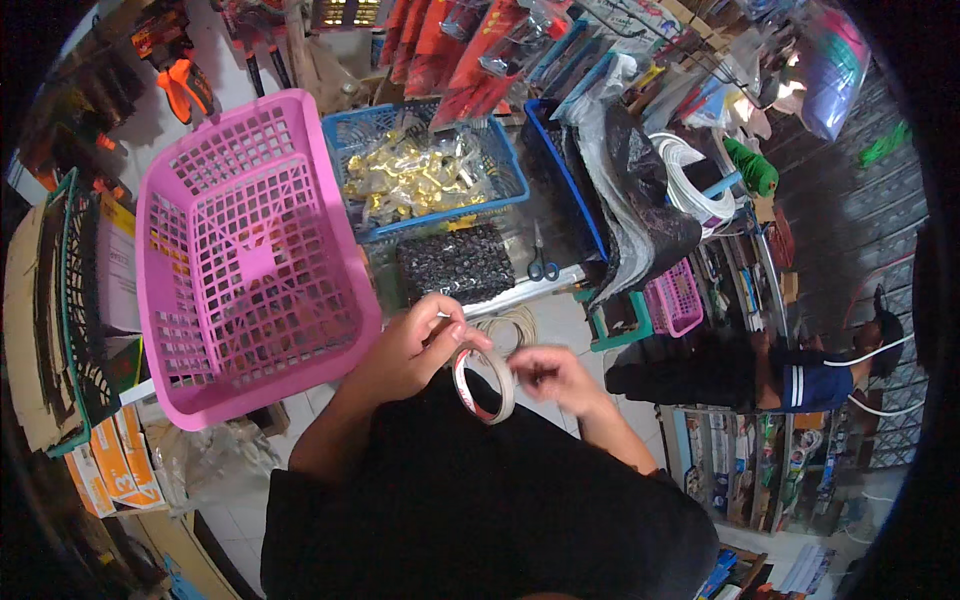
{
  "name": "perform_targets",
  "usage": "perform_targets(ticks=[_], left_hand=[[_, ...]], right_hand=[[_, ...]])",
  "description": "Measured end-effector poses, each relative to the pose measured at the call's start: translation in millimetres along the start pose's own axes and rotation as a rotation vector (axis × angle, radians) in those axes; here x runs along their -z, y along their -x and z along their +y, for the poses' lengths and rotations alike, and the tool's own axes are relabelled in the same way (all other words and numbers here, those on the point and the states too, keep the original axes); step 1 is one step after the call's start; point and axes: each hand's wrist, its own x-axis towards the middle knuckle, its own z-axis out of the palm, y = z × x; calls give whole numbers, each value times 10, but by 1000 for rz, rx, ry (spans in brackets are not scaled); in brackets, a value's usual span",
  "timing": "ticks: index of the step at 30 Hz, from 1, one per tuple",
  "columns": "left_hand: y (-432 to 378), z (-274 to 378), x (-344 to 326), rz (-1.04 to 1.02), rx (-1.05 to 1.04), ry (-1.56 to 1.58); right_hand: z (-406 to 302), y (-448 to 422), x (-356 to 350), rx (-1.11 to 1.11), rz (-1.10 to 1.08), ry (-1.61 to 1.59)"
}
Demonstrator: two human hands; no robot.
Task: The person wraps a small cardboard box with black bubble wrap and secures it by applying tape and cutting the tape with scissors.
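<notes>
A narrow roll of pale adhesive tape (504,390) with a printed inner core hangs upright in front of my black shirt. My left hand (420,341) pinches its upper edge between thumb and fingers. Close by the roll's right side is my right hand (553,379), blurred and with bent fingers; whether it touches the tape is unclear. Beyond my hands, a package in black bubble wrap (455,259) lies on the glass counter (517,234). Dark-handled scissors (542,262) rest to the right of that package.
A large pink plastic basket (255,259) stands at left. Behind the package, a blue basket (450,214) holds small bagged gold-coloured parts. Black plastic sheeting (637,172) drapes over the counter's right side. Coiled cable (514,326) lies below the counter edge. Another person (814,388) is at right.
</notes>
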Motion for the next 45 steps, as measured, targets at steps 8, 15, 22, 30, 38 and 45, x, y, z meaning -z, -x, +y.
perform_targets(ticks=[8,15,22,30,38,45], left_hand=[[-334,-132,-194,-17,33,12],[-549,-229,-380,-17,-75,-64],[-665,-274,-345,90,-192,-239],[-458,-113,-257,363,-372,-634],[-301,-105,-188,492,-791,-966],[-286,-99,-129,425,-913,-1101]], right_hand=[[-98,173,104,-171,137,-95],[-116,219,372,-140,169,-168],[-172,172,619,-130,158,-110],[-80,-248,1131,-47,230,820],[365,-701,1305,-124,210,1750],[-409,-542,539,45,398,831]])
